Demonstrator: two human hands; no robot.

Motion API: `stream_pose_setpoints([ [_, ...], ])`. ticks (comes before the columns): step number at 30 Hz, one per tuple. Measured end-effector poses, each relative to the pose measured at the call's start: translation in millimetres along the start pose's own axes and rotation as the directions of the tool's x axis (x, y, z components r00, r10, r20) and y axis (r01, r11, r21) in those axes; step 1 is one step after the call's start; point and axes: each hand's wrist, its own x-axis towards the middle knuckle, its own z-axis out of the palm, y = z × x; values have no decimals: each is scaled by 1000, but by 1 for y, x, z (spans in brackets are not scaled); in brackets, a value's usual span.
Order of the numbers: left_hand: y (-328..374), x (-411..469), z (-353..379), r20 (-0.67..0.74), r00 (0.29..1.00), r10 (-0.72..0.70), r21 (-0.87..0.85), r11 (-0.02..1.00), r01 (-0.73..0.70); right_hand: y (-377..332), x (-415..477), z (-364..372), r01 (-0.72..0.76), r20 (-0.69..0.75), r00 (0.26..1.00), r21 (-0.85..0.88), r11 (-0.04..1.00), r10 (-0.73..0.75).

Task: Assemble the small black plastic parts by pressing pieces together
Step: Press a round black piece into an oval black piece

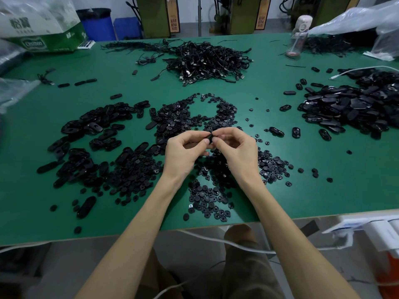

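Over the middle of the green table (302, 190), my left hand (183, 152) and my right hand (237, 149) meet fingertip to fingertip. Together they pinch one small black plastic part (209, 138) between thumbs and forefingers; most of it is hidden by the fingers. Under and around the hands lie several small round black discs (207, 199). A heap of oval black shells (86, 134) spreads out to the left.
A second pile of oval black shells (349, 108) lies at the right. A tangle of black cables (207, 59) sits at the back centre, with a clear bottle (298, 35) and plastic bags (356, 20) behind it. A white cable (216, 240) hangs below the table's front edge.
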Motion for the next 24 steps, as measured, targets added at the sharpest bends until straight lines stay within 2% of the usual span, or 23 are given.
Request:
stream_pose_setpoints([
  [6,0,0,0,36,999,6,1,1000,-6,-1,0,2,1,-44,999,-68,998,-4],
  [24,3,-1,-1,40,999,-7,-48,999,9,-4,-1,1,29,4,1000,-87,996,-28],
])
